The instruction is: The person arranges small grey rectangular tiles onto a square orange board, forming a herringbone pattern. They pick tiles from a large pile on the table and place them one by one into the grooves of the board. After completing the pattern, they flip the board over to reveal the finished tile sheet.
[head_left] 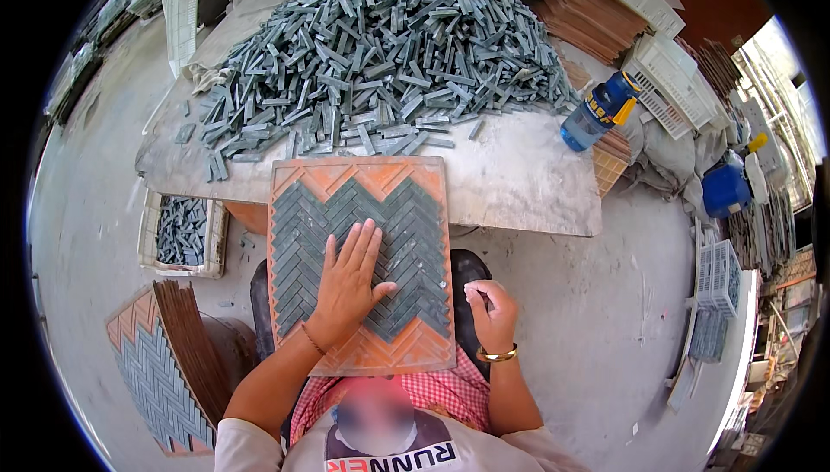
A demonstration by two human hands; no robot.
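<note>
An orange mould tray [363, 358] rests tilted on my lap and against the table edge, filled with grey stone strips [307, 239] laid in a herringbone pattern. My left hand [348, 284] lies flat on the strips near the tray's middle, fingers spread. My right hand [490, 306] hovers just right of the tray, its fingers curled and pinched together; whether a small piece sits in them is unclear. A big heap of loose grey strips [380, 48] covers the table [519, 178] beyond the tray.
A white crate [183, 232] of grey strips stands on the floor at left. A filled herringbone tray [160, 377] and a stack of brown trays [192, 347] lie at lower left. A blue bottle [596, 113] sits at the table's right; white crates [666, 83] behind.
</note>
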